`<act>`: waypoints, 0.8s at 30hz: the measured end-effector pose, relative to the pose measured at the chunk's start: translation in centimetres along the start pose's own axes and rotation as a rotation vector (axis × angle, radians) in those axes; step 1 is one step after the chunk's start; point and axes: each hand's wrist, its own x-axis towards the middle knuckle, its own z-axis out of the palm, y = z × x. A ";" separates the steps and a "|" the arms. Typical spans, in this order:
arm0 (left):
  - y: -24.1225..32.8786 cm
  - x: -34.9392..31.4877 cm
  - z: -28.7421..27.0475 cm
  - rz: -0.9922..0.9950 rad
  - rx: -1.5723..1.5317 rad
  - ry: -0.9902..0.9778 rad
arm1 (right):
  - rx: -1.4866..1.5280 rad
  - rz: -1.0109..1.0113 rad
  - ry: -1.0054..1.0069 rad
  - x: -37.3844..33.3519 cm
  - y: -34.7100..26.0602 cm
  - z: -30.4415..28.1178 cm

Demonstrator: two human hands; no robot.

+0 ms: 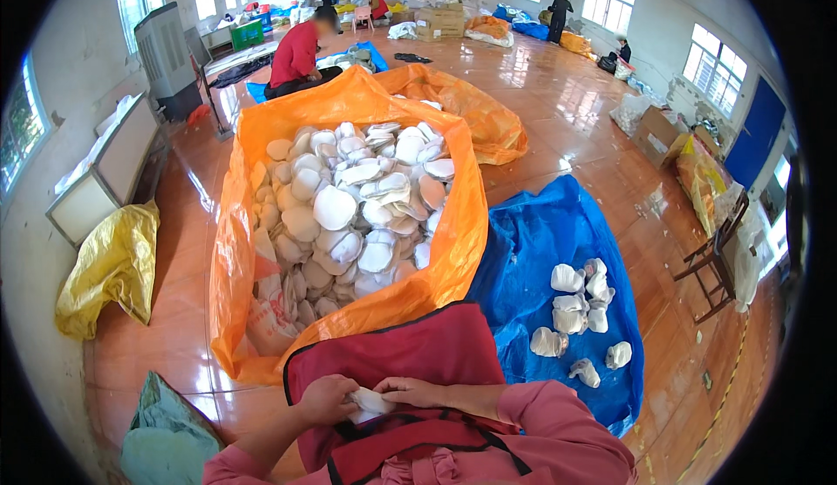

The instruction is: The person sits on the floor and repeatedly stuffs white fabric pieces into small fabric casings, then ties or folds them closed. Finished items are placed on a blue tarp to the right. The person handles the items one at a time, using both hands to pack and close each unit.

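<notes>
Over a dark red cloth [410, 345] spread across my lap, both hands hold a white rounded fabric pad [371, 405]. My left hand [328, 399] grips its left side, with the fingers bent. My right hand [410, 392] is closed on its upper right edge. Whether it is one pad or a few stacked together, I cannot tell. Just beyond the cloth stands a large open orange sack [228, 249], filled with many loose white and cream pads [336, 208]. To my right, several bundles of white pads [570, 302] lie on a blue sheet [523, 241].
A yellow sack [113, 267] and a green sack [166, 433] lie on the left. Beyond the orange sack, a person in red [296, 56] bends over. A wooden chair [715, 254] and cardboard boxes [656, 136] stand at right. Others work farther back.
</notes>
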 end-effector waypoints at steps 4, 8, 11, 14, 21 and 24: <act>-0.4 -0.7 1.2 -0.358 -0.278 0.308 | -0.282 -0.219 0.197 0.4 -3.4 1.2; -1.0 -1.0 2.7 -0.563 -0.797 0.333 | -0.102 -0.129 0.206 0.5 -5.5 0.6; -1.1 -2.4 3.4 -0.567 -1.143 0.250 | -0.050 -0.081 0.139 -0.1 -6.2 0.3; 0.9 -2.7 2.9 -0.586 -1.337 0.197 | 0.062 -0.085 0.083 -0.2 -5.5 -0.1; 1.9 -3.3 2.7 -0.557 -0.784 -0.001 | 0.106 -0.038 0.005 -0.7 -4.3 0.3; 1.5 -3.6 3.3 -0.546 -1.004 -0.007 | 0.131 -0.059 -0.008 -0.6 -4.2 0.6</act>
